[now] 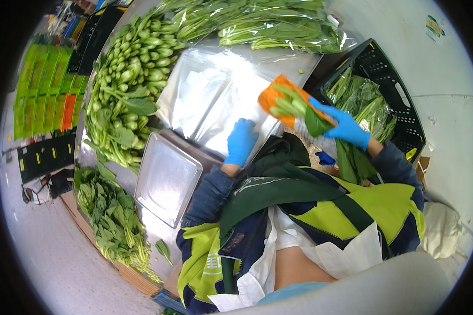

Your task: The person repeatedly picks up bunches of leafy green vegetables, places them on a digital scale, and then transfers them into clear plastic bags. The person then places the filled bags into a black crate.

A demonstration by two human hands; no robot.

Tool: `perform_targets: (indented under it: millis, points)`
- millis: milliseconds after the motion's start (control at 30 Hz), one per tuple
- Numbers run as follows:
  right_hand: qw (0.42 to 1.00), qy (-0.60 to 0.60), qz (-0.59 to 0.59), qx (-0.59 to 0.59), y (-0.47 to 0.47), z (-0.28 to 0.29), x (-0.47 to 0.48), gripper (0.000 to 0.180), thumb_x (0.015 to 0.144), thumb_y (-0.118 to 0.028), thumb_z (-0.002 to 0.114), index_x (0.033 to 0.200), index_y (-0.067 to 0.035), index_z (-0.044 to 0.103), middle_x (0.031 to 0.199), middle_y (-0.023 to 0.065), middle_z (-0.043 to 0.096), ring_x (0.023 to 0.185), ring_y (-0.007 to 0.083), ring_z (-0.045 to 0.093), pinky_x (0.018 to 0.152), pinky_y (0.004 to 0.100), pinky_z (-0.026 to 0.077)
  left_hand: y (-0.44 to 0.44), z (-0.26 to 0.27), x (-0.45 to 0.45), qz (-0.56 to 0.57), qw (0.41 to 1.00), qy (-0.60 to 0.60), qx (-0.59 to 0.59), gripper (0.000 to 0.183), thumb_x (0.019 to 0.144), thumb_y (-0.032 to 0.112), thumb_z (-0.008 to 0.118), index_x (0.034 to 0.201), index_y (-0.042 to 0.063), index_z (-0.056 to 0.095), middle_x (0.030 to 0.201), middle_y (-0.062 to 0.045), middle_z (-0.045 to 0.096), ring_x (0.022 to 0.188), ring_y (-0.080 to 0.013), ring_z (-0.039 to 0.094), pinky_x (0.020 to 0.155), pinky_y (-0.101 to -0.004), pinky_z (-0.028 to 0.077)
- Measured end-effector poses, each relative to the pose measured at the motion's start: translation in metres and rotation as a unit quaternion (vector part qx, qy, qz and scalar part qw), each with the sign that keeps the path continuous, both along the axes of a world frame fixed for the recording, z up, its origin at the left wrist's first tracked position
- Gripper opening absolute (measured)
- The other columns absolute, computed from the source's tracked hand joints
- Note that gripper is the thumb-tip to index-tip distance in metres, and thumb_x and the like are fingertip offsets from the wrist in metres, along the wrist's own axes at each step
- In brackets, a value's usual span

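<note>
My left hand (242, 142), in a blue glove, rests with curled fingers on a stack of clear plastic bags (216, 94); whether it pinches a bag I cannot tell. My right hand (345, 125), also in a blue glove, holds a bunch of leafy greens (314, 120) with pale green stems, together with an orange sheet (285, 88) around the stem side. The leaves hang down below the hand. To the left of the bags lies a large heap of leafy greens (142, 67). A square metal scale pan (168, 179) sits beside my left forearm.
Bagged greens (280, 33) line the far side of the metal table. A dark green crate (402, 106) at the right holds more bagged greens (362, 102). Loose greens (114, 220) lie at the lower left. Lime-green crates (47, 94) are stacked beyond the table.
</note>
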State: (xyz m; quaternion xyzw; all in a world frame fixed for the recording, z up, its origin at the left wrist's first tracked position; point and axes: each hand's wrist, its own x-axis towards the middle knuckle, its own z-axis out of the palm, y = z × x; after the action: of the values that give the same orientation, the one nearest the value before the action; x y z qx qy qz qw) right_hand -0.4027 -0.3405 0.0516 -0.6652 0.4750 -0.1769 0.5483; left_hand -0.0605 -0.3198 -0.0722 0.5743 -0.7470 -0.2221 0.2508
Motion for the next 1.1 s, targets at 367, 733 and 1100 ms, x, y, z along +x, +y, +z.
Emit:
perform_targets:
  millis: [367, 733, 1100]
  points:
    - [0.988, 0.049, 0.128, -0.068, 0.023, -0.011, -0.002, 0.086, 0.069, -0.001, 0.063, 0.149, -0.028, 0.044, 0.134, 0.0167, 0.046, 0.121, 0.0370, 0.049, 0.108, 0.0383, 0.038, -0.033, 0.026, -0.002, 0.080, 0.991, 0.064, -0.088, 0.015, 0.080, 0.004, 0.070, 0.092, 0.011, 0.064, 0.096, -0.007, 0.068, 0.063, -0.0217, 0.062, 0.057, -0.0311, 0.049]
    - [0.974, -0.064, 0.129, -0.176, -0.081, -0.013, 0.103, 0.085, 0.067, 0.003, 0.061, 0.146, -0.026, 0.049, 0.160, 0.0217, 0.021, 0.146, 0.0400, 0.026, 0.117, 0.0374, 0.027, -0.046, 0.066, 0.005, -0.043, 0.933, -0.183, -0.306, 0.035, 0.083, 0.002, 0.062, 0.118, 0.006, 0.061, 0.116, -0.012, 0.067, 0.079, -0.0241, 0.067, 0.060, -0.0329, 0.055]
    - [0.970, -0.131, 0.097, -0.180, -0.131, -0.022, 0.179, 0.077, 0.069, 0.001, 0.067, 0.142, -0.017, 0.054, 0.159, 0.0191, 0.026, 0.147, 0.0328, 0.027, 0.117, 0.0392, 0.027, -0.094, 0.131, 0.072, 0.125, 0.909, -0.189, -0.350, 0.026, 0.078, 0.007, 0.070, 0.102, 0.008, 0.062, 0.120, -0.011, 0.066, 0.076, -0.0255, 0.065, 0.058, -0.0345, 0.053]
